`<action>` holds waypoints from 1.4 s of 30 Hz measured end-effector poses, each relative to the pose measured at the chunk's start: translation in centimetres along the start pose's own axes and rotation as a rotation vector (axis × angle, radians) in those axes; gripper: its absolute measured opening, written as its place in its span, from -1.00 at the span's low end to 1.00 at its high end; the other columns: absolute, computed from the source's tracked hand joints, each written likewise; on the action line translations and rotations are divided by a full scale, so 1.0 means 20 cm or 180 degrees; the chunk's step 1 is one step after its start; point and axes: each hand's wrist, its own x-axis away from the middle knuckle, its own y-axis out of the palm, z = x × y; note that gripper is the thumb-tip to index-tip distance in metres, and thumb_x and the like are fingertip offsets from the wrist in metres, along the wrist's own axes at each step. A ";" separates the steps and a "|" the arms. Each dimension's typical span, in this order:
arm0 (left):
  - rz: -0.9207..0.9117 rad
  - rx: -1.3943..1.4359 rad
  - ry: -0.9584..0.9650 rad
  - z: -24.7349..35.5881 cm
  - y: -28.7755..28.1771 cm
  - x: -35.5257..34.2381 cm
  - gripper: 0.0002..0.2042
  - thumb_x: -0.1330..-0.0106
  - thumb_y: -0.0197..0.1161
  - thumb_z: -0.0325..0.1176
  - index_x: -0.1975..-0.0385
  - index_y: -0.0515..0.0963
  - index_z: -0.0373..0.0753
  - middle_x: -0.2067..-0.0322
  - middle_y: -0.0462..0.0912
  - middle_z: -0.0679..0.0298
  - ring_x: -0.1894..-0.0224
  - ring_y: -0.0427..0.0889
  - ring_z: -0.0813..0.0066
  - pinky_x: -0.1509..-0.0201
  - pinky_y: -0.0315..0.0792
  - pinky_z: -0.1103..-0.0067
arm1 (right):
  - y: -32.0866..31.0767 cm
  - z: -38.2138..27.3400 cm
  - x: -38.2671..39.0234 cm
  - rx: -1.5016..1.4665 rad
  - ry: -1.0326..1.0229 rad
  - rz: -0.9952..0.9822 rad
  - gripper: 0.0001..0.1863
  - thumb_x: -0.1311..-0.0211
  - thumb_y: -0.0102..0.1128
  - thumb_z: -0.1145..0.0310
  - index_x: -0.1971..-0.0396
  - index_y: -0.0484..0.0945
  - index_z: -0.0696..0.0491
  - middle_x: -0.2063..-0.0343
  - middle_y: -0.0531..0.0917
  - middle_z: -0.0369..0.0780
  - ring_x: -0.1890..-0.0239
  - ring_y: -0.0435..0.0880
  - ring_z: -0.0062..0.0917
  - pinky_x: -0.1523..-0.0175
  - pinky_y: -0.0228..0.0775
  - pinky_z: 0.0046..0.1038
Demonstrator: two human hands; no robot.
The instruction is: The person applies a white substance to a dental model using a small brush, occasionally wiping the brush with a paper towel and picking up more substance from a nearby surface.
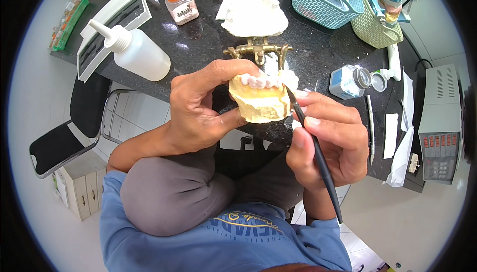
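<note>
Head: tool [324, 167] (diagonal), tip [288, 91] up-left

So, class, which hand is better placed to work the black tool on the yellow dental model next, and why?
Probably the right hand: it holds the black tool like a pen, tip at the yellow dental model. The left hand is occupied gripping the model.

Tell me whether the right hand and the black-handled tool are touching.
Touching. The head view shows the right hand pinching the black-handled tool between thumb and fingers, with no gap at the handle.
</note>
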 end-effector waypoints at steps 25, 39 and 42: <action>-0.0006 -0.0011 0.0062 0.00 0.00 0.00 -0.57 0.08 0.47 -0.51 0.15 0.51 -0.39 0.22 0.63 0.17 0.19 0.63 0.48 0.09 0.49 0.60 | -0.01 0.00 0.00 0.0072 -0.0016 -0.0056 -0.73 0.22 0.33 0.69 0.43 0.50 0.22 0.49 0.62 -0.06 0.40 0.69 -0.30 0.29 0.61 -0.42; -0.0005 -0.0066 0.0160 0.00 0.00 0.00 -0.57 0.07 0.47 -0.52 0.15 0.51 -0.39 0.23 0.63 0.16 0.19 0.63 0.48 0.10 0.49 0.60 | -0.01 0.00 0.00 0.0003 -0.0021 -0.0020 -0.74 0.21 0.33 0.68 0.43 0.50 0.21 0.50 0.62 -0.06 0.41 0.70 -0.30 0.30 0.61 -0.42; -0.0017 -0.0038 0.0112 0.00 0.00 0.00 -0.57 0.08 0.47 -0.52 0.15 0.51 -0.39 0.23 0.63 0.16 0.19 0.63 0.48 0.10 0.49 0.60 | -0.01 -0.01 0.00 0.0015 -0.0033 -0.0069 -0.74 0.21 0.33 0.69 0.44 0.50 0.22 0.52 0.62 -0.06 0.41 0.70 -0.30 0.31 0.61 -0.43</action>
